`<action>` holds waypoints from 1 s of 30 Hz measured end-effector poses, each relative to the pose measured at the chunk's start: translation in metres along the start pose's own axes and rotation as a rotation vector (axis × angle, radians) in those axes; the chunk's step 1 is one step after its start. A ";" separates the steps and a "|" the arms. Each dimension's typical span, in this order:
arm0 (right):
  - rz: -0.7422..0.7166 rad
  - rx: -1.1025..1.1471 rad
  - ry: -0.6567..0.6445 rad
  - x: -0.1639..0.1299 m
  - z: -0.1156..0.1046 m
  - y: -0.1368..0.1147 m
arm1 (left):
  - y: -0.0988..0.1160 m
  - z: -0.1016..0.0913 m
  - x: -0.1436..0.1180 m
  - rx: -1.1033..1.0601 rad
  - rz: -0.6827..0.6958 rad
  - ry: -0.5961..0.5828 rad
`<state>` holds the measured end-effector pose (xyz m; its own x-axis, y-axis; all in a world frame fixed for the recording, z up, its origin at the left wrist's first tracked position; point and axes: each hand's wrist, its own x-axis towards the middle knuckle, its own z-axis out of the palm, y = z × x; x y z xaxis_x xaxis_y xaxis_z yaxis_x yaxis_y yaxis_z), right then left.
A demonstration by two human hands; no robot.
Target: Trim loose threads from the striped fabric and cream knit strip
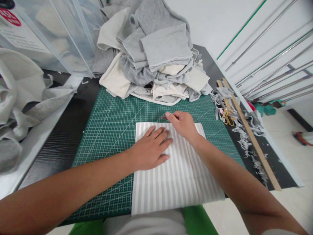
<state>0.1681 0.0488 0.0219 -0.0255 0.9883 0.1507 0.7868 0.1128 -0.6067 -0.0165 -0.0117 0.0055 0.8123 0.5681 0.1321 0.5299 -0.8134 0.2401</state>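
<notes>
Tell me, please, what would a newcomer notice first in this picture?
First, the grey and white striped fabric lying flat on the green cutting mat, with the left hand pressing on it and the right hand pinching a small thin tool, too blurred to name, at its far edge. Behind them rises a pile of grey and cream fabric pieces.

fabric pile (151, 55), wooden ruler (251, 133), scissors (228, 118)
</notes>
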 end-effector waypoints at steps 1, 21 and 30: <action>-0.015 -0.015 -0.016 0.007 0.001 0.001 | 0.000 0.000 0.000 -0.001 -0.001 0.000; -0.080 -0.166 -0.142 0.005 0.005 0.015 | -0.003 -0.001 0.001 -0.007 0.011 -0.017; -0.101 -0.233 -0.192 0.011 0.002 0.016 | -0.003 -0.001 0.001 -0.010 0.010 -0.021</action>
<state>0.1792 0.0620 0.0118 -0.2093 0.9771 0.0370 0.8938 0.2066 -0.3980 -0.0183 -0.0085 0.0062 0.8226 0.5569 0.1145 0.5190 -0.8178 0.2486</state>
